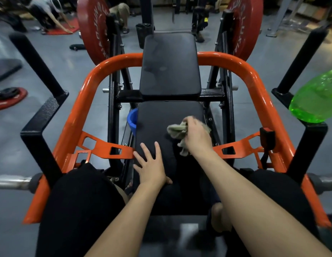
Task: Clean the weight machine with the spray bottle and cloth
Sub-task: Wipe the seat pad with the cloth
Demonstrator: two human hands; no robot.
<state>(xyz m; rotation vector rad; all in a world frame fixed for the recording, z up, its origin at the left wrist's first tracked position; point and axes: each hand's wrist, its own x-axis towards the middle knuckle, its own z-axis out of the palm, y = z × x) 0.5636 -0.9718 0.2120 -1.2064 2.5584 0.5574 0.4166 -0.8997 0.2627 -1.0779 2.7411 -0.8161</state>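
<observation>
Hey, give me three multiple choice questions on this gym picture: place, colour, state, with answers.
1. Where is the cloth? A) on the lower black pad B) on the floor C) over the orange bar
2. What colour is the spray bottle? A) blue B) green C) red
3. What is the left hand doing? A) gripping the bottle B) resting flat, fingers spread C) wringing the cloth
Answers: 1 A, the right hand grips it there; 2 B, translucent green; 3 B, it holds nothing.

cloth (177, 129) on seat pad (154, 123) R side, back pad (169, 62) behind, spray bottle (315, 97) far R
</observation>
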